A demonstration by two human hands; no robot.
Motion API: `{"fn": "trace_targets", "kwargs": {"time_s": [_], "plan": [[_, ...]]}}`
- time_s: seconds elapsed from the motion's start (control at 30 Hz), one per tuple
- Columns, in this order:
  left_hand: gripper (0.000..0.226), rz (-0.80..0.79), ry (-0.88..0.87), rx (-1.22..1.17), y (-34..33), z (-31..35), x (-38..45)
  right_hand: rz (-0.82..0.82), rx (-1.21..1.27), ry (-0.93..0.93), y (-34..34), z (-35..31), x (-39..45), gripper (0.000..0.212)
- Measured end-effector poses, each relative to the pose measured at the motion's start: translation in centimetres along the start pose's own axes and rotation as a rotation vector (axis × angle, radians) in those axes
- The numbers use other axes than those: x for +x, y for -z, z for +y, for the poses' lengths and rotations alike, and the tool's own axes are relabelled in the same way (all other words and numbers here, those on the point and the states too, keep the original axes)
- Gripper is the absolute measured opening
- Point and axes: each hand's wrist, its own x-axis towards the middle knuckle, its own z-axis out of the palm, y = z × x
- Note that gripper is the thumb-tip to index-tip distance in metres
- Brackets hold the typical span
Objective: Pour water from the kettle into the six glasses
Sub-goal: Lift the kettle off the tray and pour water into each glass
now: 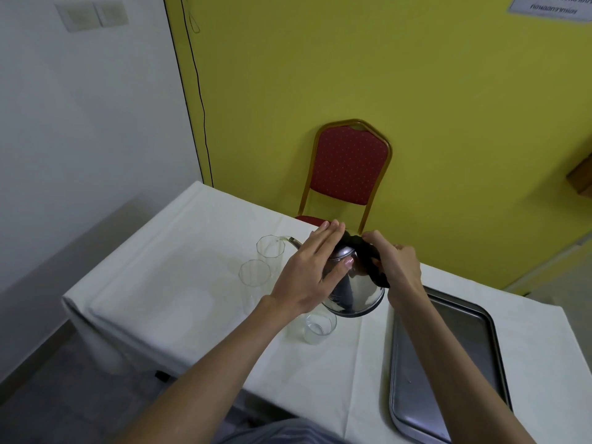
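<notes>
Head view: my right hand grips the shiny steel kettle by its black handle, left hand flat, fingers extended on its lid, spout over the farthest clear glass

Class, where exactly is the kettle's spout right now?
In the head view, the spout points left, its tip at the rim of the farthest glass, left of the left hand.

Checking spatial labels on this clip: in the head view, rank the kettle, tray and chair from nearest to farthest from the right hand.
From the right hand:
1. Kettle: the hand grips its black handle.
2. Tray: on the table, on the hand's near right side.
3. Chair: beyond the table's far edge, against the yellow wall.
</notes>
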Motion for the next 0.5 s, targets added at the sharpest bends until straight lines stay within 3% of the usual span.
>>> {"fn": "trace_targets", "kwargs": {"time_s": [0.5], "plan": [[0.065, -0.016, 0.015, 0.004, 0.02, -0.07, -0.08, 0.008, 0.029, -0.003, 0.14, -0.61, -0.48, 0.056]]}}
